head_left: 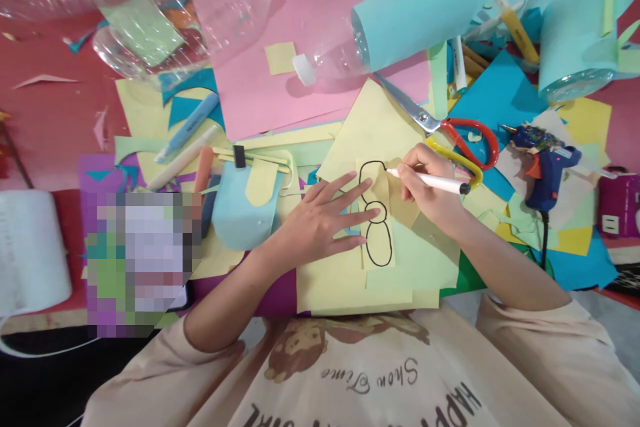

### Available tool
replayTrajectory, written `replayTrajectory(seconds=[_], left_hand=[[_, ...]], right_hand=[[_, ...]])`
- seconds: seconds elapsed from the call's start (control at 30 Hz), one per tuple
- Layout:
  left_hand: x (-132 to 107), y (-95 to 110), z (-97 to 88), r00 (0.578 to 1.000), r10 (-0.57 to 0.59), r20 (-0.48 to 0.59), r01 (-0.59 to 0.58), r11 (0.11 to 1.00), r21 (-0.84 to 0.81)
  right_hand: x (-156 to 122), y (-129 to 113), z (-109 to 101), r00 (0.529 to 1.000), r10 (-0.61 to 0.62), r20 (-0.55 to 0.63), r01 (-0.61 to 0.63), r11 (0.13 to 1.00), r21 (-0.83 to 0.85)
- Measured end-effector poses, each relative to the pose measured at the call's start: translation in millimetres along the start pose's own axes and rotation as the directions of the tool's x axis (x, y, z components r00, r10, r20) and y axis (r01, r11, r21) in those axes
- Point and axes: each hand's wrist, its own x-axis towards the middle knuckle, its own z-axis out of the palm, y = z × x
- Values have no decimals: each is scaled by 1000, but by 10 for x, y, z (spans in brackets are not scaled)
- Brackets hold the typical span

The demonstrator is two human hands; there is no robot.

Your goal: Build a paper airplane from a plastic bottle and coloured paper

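R hand (434,203) grips wht marker (443,183), nib at end of blk outline (373,162) on pale-yel paper strip (381,240), just L of & below grip. L hand (315,227) grasps nothing, fingers spread over strip's L edge. Red/yel-handled scissors (425,121) just above grip; blue glue gun (546,177) well R.

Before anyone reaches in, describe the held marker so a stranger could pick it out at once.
Find the big pink sheet at the far side; nearer the person lies a pale yellow strip with a black outline drawn on it. The right hand, beside that strip, holds the marker. It is white with a dark end and, unlike the loose blue marker, is in a hand.
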Motion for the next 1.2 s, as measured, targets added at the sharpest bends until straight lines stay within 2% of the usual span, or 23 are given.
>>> replayTrajectory(seconds=[0.27,0.53,0.77,1.0,1.2], left_hand=[[-10,7,-1,998,17,-53,-15,999,46],[-24,-4,-17,995,-61,-81,71,991,116],[-14,-2,-25,995,-100,-20,101,995,25],[-8,-2,-27,995,-96,-24,97,995,26],[-19,-6,-10,995,-52,-82,58,995,75]], right_hand=[[-21,43,28,996,-25,-90,30,998,59],[7,36,16,1000,-19,10,19,1000,-1],[25,34,49,1000,-4,16,4,1000,2],[36,4,33,1000,-15,27,16,999,-48],[41,-2,25,999,-48,25,50,995,-84]])
